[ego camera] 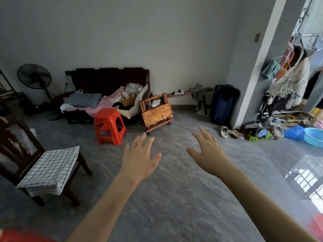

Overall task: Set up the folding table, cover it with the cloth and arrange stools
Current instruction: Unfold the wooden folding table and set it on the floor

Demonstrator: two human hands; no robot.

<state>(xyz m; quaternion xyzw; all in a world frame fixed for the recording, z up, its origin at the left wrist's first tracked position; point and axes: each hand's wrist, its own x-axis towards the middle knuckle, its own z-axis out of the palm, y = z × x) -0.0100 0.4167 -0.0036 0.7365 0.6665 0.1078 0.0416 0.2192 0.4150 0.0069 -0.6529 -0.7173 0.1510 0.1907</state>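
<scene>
The folded wooden table (156, 113) leans against the cluttered dark sofa (108, 81) at the far wall. A red plastic stool (109, 125) stands on the floor left of it. A folded checked cloth (50, 170) lies on the seat of a dark wooden chair (15, 147) at the left. My left hand (139, 158) and my right hand (208, 151) are stretched out in front of me over the grey floor, fingers spread, holding nothing. Both hands are well short of the table. A red blurred edge (22, 237) shows at the bottom left corner.
A standing fan (35, 79) is at the far left. A dark suitcase (222, 103) and a low bench (188, 92) stand by the wall. Shoes (225, 131), a blue basin (313, 137) and hanging clothes (288, 81) crowd the right side past the pillar.
</scene>
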